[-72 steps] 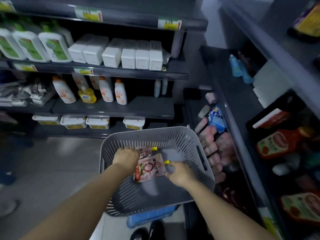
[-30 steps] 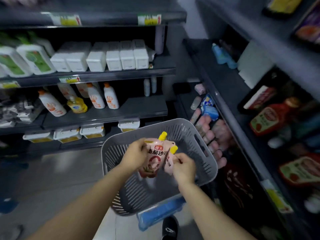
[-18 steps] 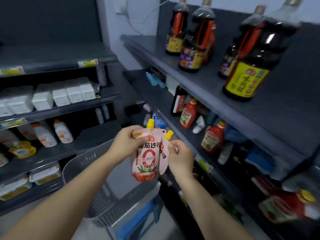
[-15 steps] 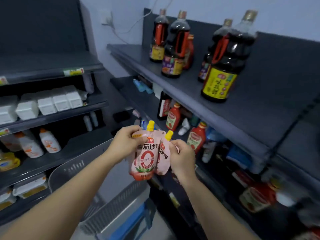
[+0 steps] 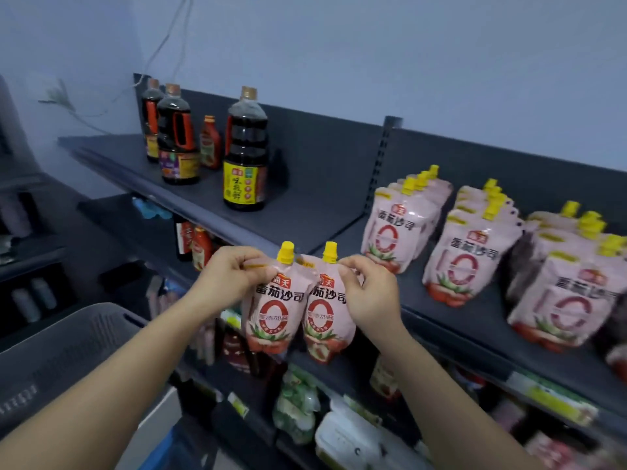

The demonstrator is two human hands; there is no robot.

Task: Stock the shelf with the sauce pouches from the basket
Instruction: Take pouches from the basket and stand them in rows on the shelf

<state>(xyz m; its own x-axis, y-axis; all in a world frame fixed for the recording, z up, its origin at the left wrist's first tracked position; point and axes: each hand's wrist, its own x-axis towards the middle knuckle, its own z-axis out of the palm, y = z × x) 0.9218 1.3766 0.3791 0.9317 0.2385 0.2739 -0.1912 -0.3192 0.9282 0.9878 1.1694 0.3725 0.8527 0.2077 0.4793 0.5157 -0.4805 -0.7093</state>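
My left hand (image 5: 226,280) pinches the top corner of a pink sauce pouch (image 5: 271,317) with a yellow cap. Beside it, my right hand (image 5: 371,293) holds a second, matching sauce pouch (image 5: 324,329) by its top. Both pouches hang upright, side by side, in front of the edge of the dark top shelf (image 5: 481,320). On that shelf to the right stand rows of the same pouches (image 5: 464,259). The grey basket (image 5: 64,347) sits low at the left, its inside hidden.
Large dark soy sauce bottles (image 5: 246,157) stand on the left section of the top shelf, with bare shelf between them and the pouch rows. Lower shelves hold red ketchup bottles (image 5: 202,247) and packaged goods. A pale wall rises behind.
I lifted both pouches out of the basket and up to the top shelf's edge. The view swung up and right, from the basket to the shelf with the pouch rows.
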